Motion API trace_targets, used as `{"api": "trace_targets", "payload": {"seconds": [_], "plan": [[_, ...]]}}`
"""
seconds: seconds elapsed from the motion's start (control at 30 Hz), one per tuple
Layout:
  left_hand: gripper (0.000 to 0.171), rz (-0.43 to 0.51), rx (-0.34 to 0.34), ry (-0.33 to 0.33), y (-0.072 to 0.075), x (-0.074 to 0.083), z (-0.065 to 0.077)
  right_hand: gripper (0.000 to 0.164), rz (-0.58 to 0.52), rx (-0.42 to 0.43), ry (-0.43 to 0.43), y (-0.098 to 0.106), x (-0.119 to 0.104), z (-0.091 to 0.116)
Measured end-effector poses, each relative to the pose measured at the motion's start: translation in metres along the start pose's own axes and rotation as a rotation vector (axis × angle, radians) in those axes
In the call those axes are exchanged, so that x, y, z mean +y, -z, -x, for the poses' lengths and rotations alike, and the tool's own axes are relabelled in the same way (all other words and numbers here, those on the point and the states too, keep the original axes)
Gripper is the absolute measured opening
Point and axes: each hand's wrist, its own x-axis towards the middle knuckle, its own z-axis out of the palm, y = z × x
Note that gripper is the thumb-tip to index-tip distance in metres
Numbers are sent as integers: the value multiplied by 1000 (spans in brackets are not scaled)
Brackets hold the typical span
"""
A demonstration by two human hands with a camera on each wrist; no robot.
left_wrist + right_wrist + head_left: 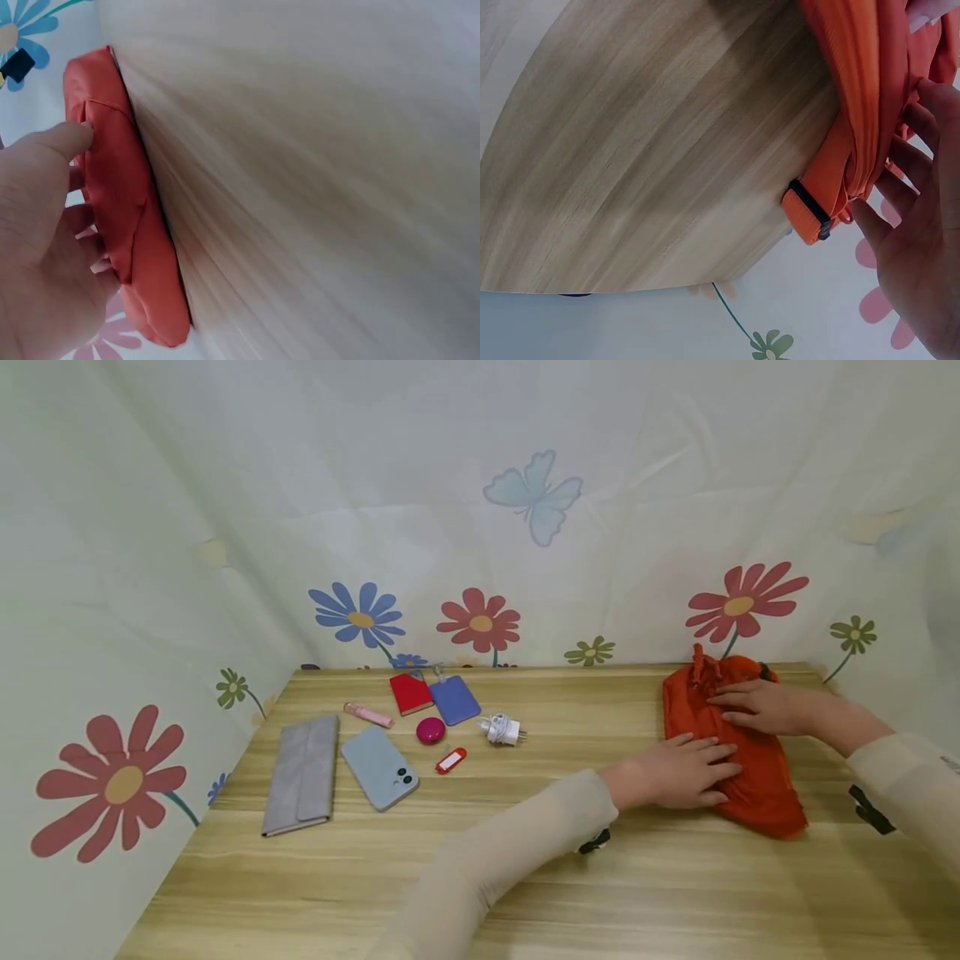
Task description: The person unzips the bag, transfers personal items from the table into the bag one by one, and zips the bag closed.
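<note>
A red-orange fabric bag [761,785] lies on the right part of the table, with a bunched cord [703,672] at its far end. My left hand [678,770] rests on its near left side, fingers fairly straight and spread. Across its upper right part lies my right hand [776,706], also with extended fingers. In the left wrist view the thumb and fingertips touch the red cloth [142,225]. The right wrist view shows an orange strap [829,180] with a black buckle [810,208] beside the right fingers.
Left on the wooden table [360,893] lie a grey folder-like case [302,772], phone [380,768], pink tube [368,715], red booklet [411,693], blue badge holder [454,699], round magenta case [431,731], red key tag [451,761] and white charger [501,729]. A flowered curtain [420,527] stands behind.
</note>
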Motion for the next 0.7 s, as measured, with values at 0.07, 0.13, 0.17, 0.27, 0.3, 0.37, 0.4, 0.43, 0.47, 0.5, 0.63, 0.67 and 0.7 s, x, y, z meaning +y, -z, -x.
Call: {"api": "trace_targets", "payload": {"seconds": [0.07,0.13,0.17,0.27,0.3,0.37,0.4,0.43,0.47,0.5,0.63,0.67,0.7], "plan": [[60,-6,-8,-13,-1,-4,2,41,9,-6,-4,0,0,2],[59,-2,-15,-30,-3,-9,4,41,26,-7,-5,1,0,4],[58,-5,-19,-40,-3,-11,5,41,33,-4,-3,1,1,5],[57,-12,-20,-71,-4,-20,8,39,62,6,-2,1,0,8],[56,-16,-18,-81,-5,-23,9,39,70,6,-4,1,0,9],[55,-28,-14,-101,-6,-30,11,39,74,-2,-18,0,-1,10],[55,-23,-15,-107,-6,-34,12,39,78,-11,-22,0,-2,11],[54,-15,-17,-110,-6,-37,12,41,74,-24,-32,0,-3,13],[54,-8,-19,-115,-6,-41,13,42,67,-35,-46,0,-4,14],[54,15,-25,-113,-7,-44,14,44,54,-45,-58,-1,-5,15],[49,86,-53,-91,-7,-57,13,49,11,-65,-121,-2,-8,19],[46,95,-58,-82,-7,-60,12,50,7,-62,-131,-3,-9,20],[44,105,-61,-70,-7,-63,12,49,2,-58,-133,-3,-10,20]]}}
